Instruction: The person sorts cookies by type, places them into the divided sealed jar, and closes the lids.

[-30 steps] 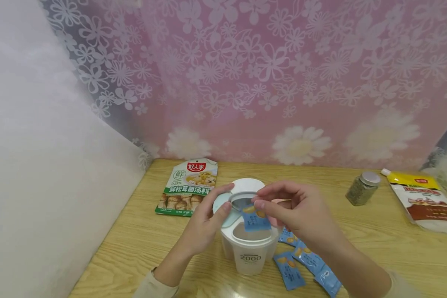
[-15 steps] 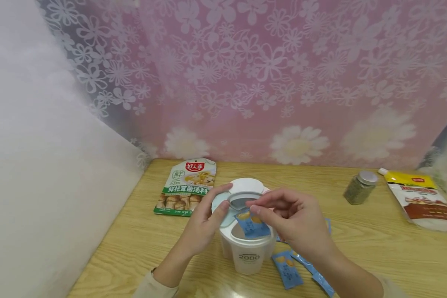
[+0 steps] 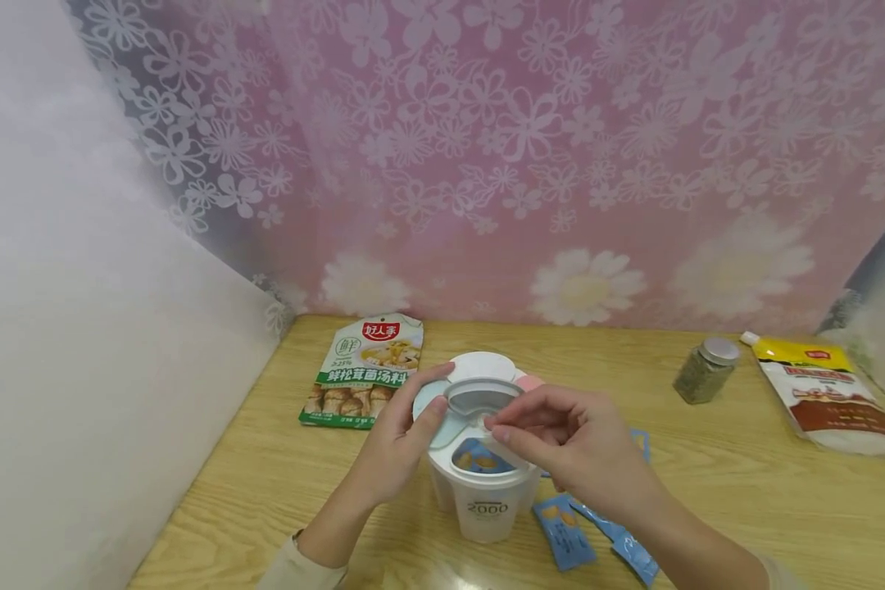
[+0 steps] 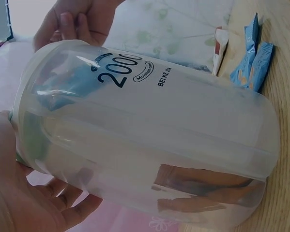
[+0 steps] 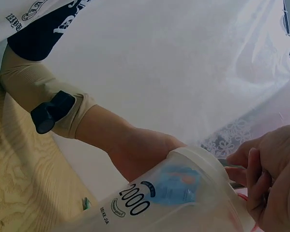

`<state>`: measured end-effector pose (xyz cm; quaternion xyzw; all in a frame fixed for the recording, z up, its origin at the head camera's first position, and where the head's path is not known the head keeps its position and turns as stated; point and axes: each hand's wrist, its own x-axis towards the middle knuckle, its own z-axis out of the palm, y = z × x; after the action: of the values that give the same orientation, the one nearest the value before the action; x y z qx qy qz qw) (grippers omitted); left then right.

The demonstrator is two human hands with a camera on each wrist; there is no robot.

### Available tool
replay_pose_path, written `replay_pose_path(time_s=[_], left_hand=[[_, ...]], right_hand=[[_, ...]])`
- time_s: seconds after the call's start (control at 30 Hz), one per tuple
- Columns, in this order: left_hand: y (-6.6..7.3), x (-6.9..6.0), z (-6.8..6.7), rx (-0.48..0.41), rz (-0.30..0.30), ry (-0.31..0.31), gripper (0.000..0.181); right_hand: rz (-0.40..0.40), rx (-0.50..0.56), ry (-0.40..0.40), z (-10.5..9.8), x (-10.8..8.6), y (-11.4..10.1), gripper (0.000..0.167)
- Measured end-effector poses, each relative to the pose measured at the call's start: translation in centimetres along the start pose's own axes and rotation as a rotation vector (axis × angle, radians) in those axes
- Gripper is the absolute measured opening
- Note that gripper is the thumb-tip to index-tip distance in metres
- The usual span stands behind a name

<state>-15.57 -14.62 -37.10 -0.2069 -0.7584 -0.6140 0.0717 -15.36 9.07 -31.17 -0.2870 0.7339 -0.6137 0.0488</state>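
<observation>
A clear divided storage canister (image 3: pixel 487 516) marked 2000 stands upright on the table, its lid in white, mint and pink sections. My left hand (image 3: pixel 394 447) grips the lid's left side, thumb on top by the raised flap (image 3: pixel 479 399). Through the open front compartment a blue snack packet (image 3: pixel 481 459) shows; it lies high inside the wall in the right wrist view. Over the lid's middle, my right hand (image 3: pixel 578 434) has thumb and fingertips close together, with no packet between them. More blue packets (image 3: pixel 564 533) lie beside the canister, partly under the right forearm.
A mushroom soup seasoning pouch (image 3: pixel 365 373) lies behind left. To the right are a small glass jar of dried herbs (image 3: pixel 706 370) and a yellow-and-white spouted bag (image 3: pixel 826 393). A floral curtain (image 3: pixel 560 164) rises behind the wooden table (image 3: pixel 229 492).
My right hand has let go of the blue packet, which has gone down into the front compartment. My left hand stays on the lid.
</observation>
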Motion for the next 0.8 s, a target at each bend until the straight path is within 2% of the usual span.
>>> replay_pose_path(time_s=[0.23,0.37,0.6,0.8], left_hand=[[0.0,0.1,0.0,-0.010,0.004,-0.008,0.040],[0.0,0.1,0.0,-0.016,0.013,-0.012,0.040],[0.0,0.0,0.0,-0.017,0.015,-0.013,0.041],[0.1,0.0,0.0,-0.031,0.011,-0.015,0.041]], right_hand=[[0.077,0.036,-0.054,-1.4,-0.4,0.5,0.021],[0.047,0.059,-0.076,-2.1,-0.7,0.9,0.024],[0.028,0.031,-0.054,-3.4,-1.4,1.5,0.025],[-0.008,0.046,-0.061,-4.8,-2.2,2.4,0.028]])
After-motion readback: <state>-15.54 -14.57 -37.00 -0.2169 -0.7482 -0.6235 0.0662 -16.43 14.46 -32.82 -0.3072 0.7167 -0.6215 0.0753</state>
